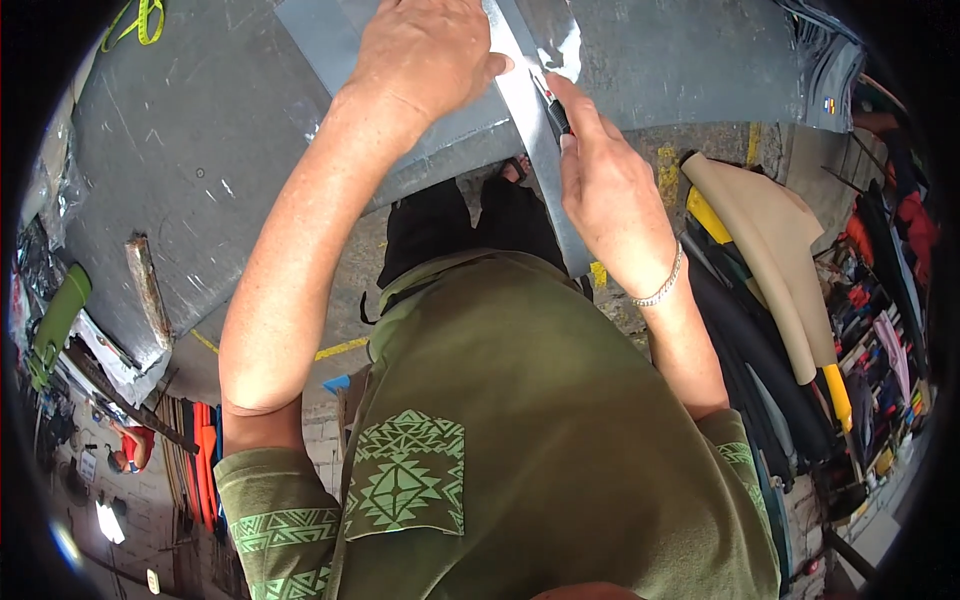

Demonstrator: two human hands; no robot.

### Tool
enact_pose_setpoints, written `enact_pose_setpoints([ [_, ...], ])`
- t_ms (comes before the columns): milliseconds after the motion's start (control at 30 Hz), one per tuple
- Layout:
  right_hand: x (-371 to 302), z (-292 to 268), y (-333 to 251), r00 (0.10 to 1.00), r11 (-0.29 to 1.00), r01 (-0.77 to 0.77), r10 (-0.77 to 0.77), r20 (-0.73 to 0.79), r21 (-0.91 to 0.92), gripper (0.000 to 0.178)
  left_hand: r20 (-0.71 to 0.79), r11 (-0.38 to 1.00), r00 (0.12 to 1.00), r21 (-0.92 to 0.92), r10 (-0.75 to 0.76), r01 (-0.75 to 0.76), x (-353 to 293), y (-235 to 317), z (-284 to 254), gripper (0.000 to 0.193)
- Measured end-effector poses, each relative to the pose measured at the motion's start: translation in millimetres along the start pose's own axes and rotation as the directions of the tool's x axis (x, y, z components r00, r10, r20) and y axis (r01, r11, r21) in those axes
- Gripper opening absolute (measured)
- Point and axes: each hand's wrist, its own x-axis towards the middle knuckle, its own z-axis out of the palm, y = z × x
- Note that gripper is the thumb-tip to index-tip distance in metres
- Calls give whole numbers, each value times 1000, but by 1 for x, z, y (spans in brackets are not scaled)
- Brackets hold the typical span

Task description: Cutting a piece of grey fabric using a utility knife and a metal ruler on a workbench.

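A worker's left hand (425,55) presses flat, fingers spread, on a steel ruler (535,130) to pin it across a grey sheet (660,60) on the table (190,170), while the right hand (600,180), closed around a knife (553,108), runs it against the ruler's edge.

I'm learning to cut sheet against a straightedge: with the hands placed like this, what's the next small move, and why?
Probably draw the knife a little further toward the body along the metal straightedge. The right hand holds the blade against its edge, the left hand presses it flat on the grey sheet, and most of the straightedge lies nearer the body.
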Motion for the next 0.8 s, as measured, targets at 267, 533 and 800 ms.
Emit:
enact_pose_setpoints([
  [267, -4, -3, 18, 994, 983, 77, -62, -91, 167, 52, 13, 1000, 1000, 22, 4, -4, 2, 2, 3, 88],
  [533, -29, -91, 100, 910, 989, 149, -141, -389, -10, 38, -420, 724, 862, -495, 284, -480, -2, -39, 45, 88],
  [800, 64, -79, 94, 849, 901, 363, -215, -483, 236, 36, -103, 997, 992, 31, 76, -73, 13, -27, 38, 92],
])
